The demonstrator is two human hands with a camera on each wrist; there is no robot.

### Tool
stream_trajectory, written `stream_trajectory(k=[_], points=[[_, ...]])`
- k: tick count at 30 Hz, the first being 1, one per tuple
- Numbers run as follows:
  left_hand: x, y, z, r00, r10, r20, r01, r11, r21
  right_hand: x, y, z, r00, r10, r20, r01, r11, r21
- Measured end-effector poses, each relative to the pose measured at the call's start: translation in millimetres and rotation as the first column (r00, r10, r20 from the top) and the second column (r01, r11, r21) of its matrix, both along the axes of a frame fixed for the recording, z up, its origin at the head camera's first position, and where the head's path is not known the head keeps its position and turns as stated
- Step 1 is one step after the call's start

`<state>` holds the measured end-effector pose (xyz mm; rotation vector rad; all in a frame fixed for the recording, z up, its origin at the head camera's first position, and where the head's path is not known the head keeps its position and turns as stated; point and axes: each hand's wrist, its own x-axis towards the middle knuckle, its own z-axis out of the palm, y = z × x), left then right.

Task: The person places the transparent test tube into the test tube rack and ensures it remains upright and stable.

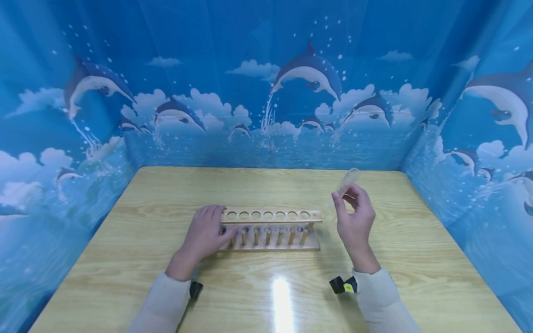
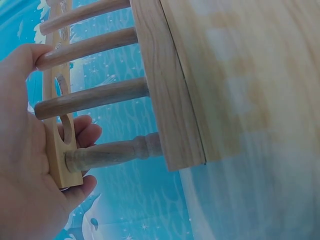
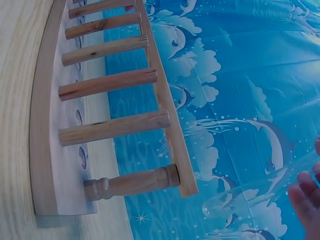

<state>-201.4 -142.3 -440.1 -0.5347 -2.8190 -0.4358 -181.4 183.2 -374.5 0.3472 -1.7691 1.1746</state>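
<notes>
A wooden test tube rack point(image 1: 270, 221) stands upright on the table, its top bar pierced by a row of round holes above several pegs. My left hand point(image 1: 206, 231) grips the rack's left end. In the left wrist view, the fingers wrap round the top bar point(image 2: 58, 170) and the thumb lies by a peg point(image 2: 90, 47). To the right of the rack, my right hand point(image 1: 356, 217) pinches a clear test tube point(image 1: 349, 179) between thumb and fingers, raised above the table and tilted. The right wrist view shows the tube's rounded end point(image 3: 214, 206) beyond the rack's end post point(image 3: 135, 183).
The pale wood-grain table point(image 1: 233, 282) reaches back to a blue dolphin-print curtain point(image 1: 258, 55), which also hangs at both sides. A black strap point(image 1: 343, 285) sits at the right wrist. Light glares off the table in front of the rack.
</notes>
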Motion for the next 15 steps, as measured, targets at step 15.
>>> stream_trajectory(k=[15], points=[[1.7, -0.2, 0.3, 1.0, 0.001, -0.009, -0.001, 1.0, 0.003, -12.9, 10.3, -21.0, 0.99, 0.138, 0.026, -0.137, 0.99, -0.043]])
